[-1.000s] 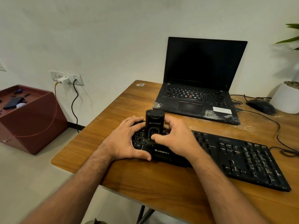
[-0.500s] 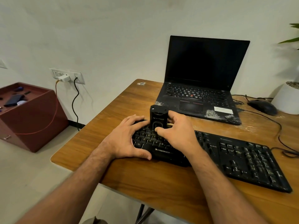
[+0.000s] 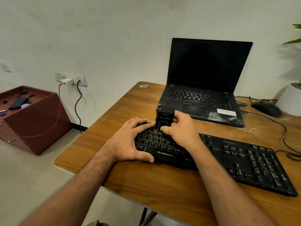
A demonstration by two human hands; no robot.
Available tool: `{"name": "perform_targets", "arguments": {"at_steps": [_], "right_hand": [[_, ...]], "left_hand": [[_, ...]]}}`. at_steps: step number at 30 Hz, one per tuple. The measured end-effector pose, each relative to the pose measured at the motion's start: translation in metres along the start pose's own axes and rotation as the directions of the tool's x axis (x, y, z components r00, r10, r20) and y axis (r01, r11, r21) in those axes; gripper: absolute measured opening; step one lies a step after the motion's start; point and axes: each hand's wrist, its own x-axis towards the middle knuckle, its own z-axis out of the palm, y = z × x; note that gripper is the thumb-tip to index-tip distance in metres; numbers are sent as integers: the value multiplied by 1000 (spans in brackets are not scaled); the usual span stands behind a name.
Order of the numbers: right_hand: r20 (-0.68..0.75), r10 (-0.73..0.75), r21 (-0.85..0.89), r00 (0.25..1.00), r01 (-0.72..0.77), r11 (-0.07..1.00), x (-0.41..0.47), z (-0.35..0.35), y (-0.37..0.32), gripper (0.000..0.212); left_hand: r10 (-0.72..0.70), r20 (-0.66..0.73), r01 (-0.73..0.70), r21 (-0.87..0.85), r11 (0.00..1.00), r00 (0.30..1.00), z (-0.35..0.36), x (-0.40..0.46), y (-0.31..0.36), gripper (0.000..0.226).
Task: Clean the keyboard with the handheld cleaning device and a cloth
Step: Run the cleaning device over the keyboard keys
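Black keyboard (image 3: 244,162) lies on the wooden bench (image 3: 162,190), angled from near right to far left. Right hand (image 3: 180,131) grips the black handheld cleaning device (image 3: 164,119), upright on the keyboard's far-left keys. Left hand (image 3: 128,142) rests on the keyboard's left end, fingers spread, thumb against its near edge. Open laptop (image 3: 206,88), screen dark, sits beyond. Black mouse (image 3: 267,109) far right, beside a white pot (image 3: 290,101). Red-brown box (image 3: 35,121) stands on the floor at left.

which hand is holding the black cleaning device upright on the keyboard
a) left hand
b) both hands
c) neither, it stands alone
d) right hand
d: the right hand grips the cleaning device with its fingers curled round it, while the left hand only rests spread on the left end of the keyboard.
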Motion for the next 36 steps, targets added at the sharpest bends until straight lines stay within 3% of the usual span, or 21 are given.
{"name": "perform_targets", "arguments": {"at_steps": [2, 6, 11, 15, 20, 24, 29, 33, 36], "right_hand": [[13, 13, 26, 1000, -14, 1000, -2, -2, -1, 48], [197, -17, 23, 980, 13, 1000, -23, -2, -7, 45], [22, -54, -41, 998, 55, 998, -16, -7, -7, 45], [226, -44, -11, 973, 48, 999, -24, -12, -6, 47], [37, -7, 21, 999, 7, 1000, -14, -20, -1, 45], [240, -4, 38, 971, -5, 999, -27, -17, -5, 44], [24, -27, 10, 999, 27, 1000, -16, -13, -2, 47], [157, -13, 26, 987, 9, 1000, -17, -7, -2, 44], [32, -12, -16, 999, 13, 1000, -11, -5, -3, 46]], "left_hand": [[1, -1, -1, -8, 1000, 1000, 0, 0, 0, 121], [34, -26, -35, -34, 999, 999, 2, 2, -4, 118], [-4, 0, 4, -33, 999, 1000, -1, -2, 2, 121], [20, -18, -21, -35, 999, 1000, 0, 0, -1, 122], [-11, 4, 11, -47, 999, 1000, -2, -3, 3, 126], [-8, 11, 8, -54, 998, 1000, -2, -2, 2, 123], [-5, 6, 5, -49, 999, 1000, -4, -3, 3, 123], [8, -4, -8, -35, 999, 1000, -3, -2, 3, 125], [-1, -5, 1, -61, 998, 1000, -5, -4, 7, 131]]}}
